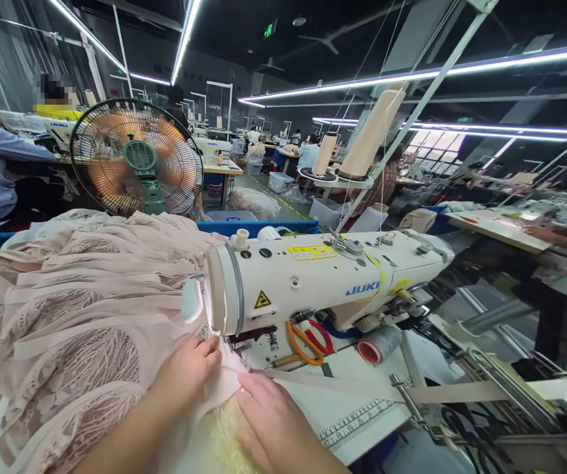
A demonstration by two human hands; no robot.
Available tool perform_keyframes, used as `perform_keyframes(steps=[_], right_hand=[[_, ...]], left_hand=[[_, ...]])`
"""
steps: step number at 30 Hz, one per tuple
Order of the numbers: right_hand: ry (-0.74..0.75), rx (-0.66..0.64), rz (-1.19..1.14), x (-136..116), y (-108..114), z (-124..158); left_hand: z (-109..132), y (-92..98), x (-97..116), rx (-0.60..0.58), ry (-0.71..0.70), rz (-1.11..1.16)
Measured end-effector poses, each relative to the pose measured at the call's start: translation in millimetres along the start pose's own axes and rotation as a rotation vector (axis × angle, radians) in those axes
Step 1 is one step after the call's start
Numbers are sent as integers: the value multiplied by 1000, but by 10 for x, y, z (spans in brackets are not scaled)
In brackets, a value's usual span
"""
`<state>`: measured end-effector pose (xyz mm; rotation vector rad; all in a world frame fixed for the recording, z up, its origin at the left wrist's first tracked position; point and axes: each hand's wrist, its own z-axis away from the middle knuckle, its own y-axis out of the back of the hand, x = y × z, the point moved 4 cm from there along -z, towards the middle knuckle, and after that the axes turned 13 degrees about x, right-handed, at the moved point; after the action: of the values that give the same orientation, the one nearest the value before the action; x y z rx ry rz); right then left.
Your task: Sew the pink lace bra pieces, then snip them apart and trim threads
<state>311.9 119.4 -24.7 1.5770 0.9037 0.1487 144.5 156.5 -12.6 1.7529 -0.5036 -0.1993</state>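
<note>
My left hand (189, 372) lies on pale pink fabric (90, 309) just left of the needle of a white Juki sewing machine (313, 280), fingers curled down onto the cloth. Close beside it, my right hand (273, 415) presses flat on the same fabric in front of the needle, fingers stretched toward the presser foot. A cream furry piece (224, 438) shows between my wrists. A beige strip (411, 392) runs from the needle off to the right through a metal guide.
Orange-handled scissors (305, 342) and a red-handled pair lie under the machine arm, beside a grey thread spool (379, 342). A large fan (137, 158) stands behind the fabric pile. Two thread cones (369, 135) rise at the back. Other people sit at tables to the left and right.
</note>
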Motion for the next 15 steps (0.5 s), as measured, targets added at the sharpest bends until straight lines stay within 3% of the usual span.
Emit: perform_keyframes(steps=[7,15], right_hand=[[-2,-19,-46,-10,17,-23],[-34,-54,-64,-54,30,-51]], left_hand=[[-44,-24,-17,-60,28,21],[-41,-22,-27,-3,-56,38]])
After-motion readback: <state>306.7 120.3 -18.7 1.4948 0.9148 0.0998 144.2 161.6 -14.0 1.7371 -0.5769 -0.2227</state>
